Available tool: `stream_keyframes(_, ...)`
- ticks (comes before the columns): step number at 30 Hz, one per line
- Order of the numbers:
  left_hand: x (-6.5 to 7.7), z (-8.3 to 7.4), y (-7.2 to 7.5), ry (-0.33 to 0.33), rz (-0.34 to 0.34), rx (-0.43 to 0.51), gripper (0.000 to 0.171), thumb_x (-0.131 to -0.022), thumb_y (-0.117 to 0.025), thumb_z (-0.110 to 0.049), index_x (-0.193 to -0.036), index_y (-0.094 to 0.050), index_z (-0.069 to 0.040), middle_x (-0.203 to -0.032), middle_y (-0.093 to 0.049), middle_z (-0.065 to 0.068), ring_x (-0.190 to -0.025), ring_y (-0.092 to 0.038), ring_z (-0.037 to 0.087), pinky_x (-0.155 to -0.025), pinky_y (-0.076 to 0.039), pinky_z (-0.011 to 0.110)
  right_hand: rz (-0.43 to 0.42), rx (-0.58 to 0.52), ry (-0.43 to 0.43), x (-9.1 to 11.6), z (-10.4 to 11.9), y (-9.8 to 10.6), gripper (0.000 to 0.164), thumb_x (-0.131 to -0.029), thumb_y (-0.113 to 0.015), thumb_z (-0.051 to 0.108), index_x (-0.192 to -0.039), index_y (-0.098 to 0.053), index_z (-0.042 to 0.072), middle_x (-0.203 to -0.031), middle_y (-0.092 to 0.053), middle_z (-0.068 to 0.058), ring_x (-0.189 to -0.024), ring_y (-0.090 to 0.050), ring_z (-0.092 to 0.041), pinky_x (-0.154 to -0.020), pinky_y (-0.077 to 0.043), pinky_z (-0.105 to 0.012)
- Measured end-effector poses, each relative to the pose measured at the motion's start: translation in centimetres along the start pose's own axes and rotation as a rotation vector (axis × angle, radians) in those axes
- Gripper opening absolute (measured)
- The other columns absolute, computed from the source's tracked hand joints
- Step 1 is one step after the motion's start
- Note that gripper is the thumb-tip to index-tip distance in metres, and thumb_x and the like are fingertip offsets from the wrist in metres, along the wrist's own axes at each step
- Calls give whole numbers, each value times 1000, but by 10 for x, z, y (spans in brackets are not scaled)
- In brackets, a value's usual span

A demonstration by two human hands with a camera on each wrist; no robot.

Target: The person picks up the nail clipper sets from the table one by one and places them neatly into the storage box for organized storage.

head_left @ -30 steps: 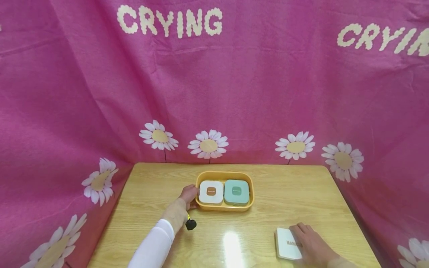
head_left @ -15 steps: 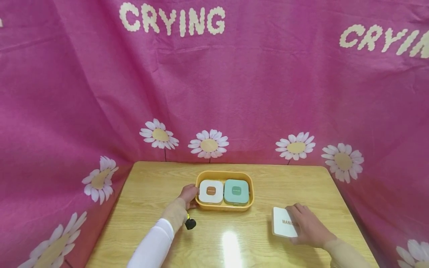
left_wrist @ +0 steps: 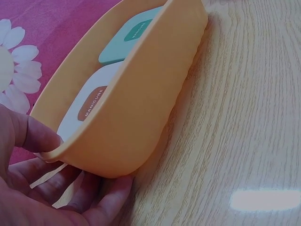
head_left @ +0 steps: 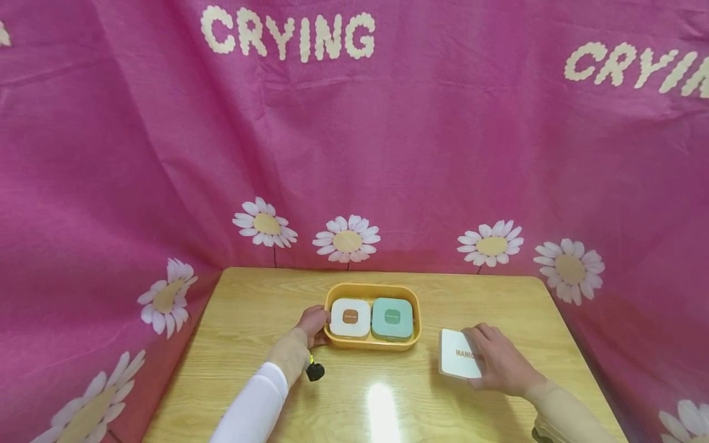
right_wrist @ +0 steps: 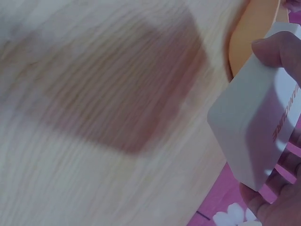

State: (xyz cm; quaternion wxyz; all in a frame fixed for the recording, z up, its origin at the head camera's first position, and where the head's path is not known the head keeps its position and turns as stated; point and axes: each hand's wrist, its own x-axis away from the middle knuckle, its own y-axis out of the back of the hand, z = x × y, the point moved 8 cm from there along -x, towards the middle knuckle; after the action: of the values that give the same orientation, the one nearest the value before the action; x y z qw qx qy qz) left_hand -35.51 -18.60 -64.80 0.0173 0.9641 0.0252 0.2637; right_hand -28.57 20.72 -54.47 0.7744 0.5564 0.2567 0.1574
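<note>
My left hand [head_left: 313, 321] holds the left end of a yellow oval-ended basket [left_wrist: 136, 103], thumb over the rim and fingers against the outer wall. Inside it lie two rounded-square manicure cases side by side: a white case with a brown label [head_left: 350, 317] on the left, a mint green case [head_left: 392, 319] on the right. To the right of the basket, my right hand [head_left: 503, 363] grips a white box [head_left: 457, 353] lettered MANICURE by its right side. In the right wrist view the thumb is on one edge, fingers on the opposite one, and the box is raised, its shadow on the wood.
The light wooden table [head_left: 266, 289] reaches back to a pink curtain [head_left: 421, 135] printed with daisies and letters. A bright light reflection [head_left: 383, 406] falls on the tabletop in front of the basket. A small black object [head_left: 314, 371] hangs at the left wrist.
My right hand has lifted the white box off the table at the front right and carried it back and left, closer to the basket. The left hand and basket have stayed in place.
</note>
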Motion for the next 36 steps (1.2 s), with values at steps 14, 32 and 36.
stream_keyframes(14, 1, 0, 1, 4, -19, -9, 53, -83, -51, -3, -136, -60, -2, -94, -62, 9, -74, -63, 20, -71, -60, 39, -17, -10, 55, -32, 11, 6, 94, -52, -101, 31, -132, -60, 1, -112, -61, -3, -98, -55, -19, -84, -53, -43)
stream_keyframes(32, -3, 5, 2, 3, -21, -20, 56, -84, -51, -4, -140, -58, -2, -93, -62, 8, -72, -61, 20, -67, -59, 36, -37, -37, 75, -59, 22, 0, 92, -55, -101, 32, -132, -60, 2, -116, -62, -5, -101, -55, -20, -87, -53, -44)
stream_keyframes(36, -3, 5, 2, 7, -18, -17, 59, -83, -52, -4, -142, -57, -3, -92, -63, 8, -71, -61, 20, -68, -59, 37, -28, -52, 63, -62, 23, -2, 91, -56, -101, 32, -133, -60, 3, -116, -61, -6, -101, -55, -21, -88, -52, -44)
